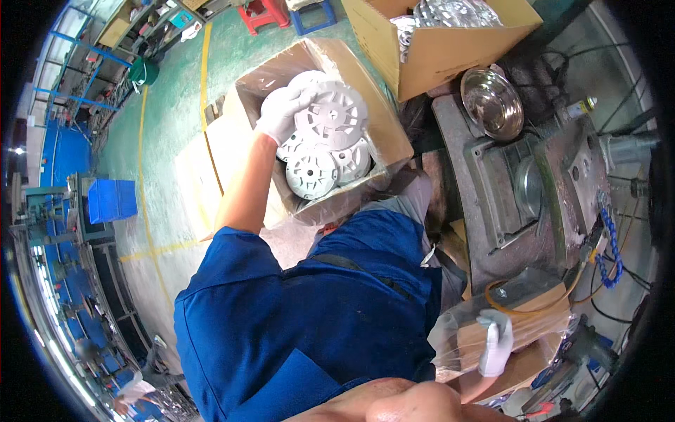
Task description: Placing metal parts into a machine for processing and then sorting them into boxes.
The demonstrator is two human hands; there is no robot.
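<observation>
On the left, my gloved left hand pinches the rim of a pale slotted disc, fingers over its face, thumb hidden from view. The disc is at the top of the pile in an open, plastic-lined carton, overlapping other discs. I judge a firm rim grip and level handling best, so its edge doesn't scrape its neighbours or snag the plastic. At lower right, my gloved right hand, loosely spread and seemingly empty, is beside a plastic-draped box; it could steady the disc's far edge.
</observation>
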